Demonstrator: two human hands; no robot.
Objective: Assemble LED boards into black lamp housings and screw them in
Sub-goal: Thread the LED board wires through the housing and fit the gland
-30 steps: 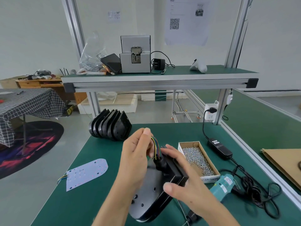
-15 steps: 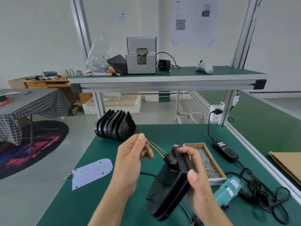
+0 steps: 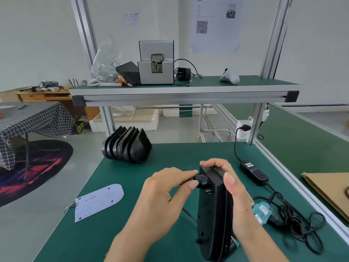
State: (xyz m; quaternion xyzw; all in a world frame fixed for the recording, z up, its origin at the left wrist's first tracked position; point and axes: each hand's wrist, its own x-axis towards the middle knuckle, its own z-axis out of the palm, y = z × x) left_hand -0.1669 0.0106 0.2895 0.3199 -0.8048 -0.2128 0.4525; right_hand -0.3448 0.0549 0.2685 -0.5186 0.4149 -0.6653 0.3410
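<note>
Left hand (image 3: 166, 193) pinching the black cable gland (image 3: 202, 181); right hand (image 3: 234, 188) wrapped round the upright lamp housing (image 3: 213, 214) at 6 o'clock. Best to steady the housing, turn the gland squarely, avoid nipping wires. LED board (image 3: 98, 201) waiting at 8 o'clock; stacked housings (image 3: 126, 146) at 11; teal screwdriver (image 3: 262, 212) and tangled cable (image 3: 294, 222) crowding 4 o'clock.

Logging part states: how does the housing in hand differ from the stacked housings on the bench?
The held housing stands on edge, gripped by the right hand, with the left hand pinching the black fitting on its side. The stacked housings sit nested in a row at the table's far left corner, untouched by either hand. Both are black with a similar rounded shape.
</note>
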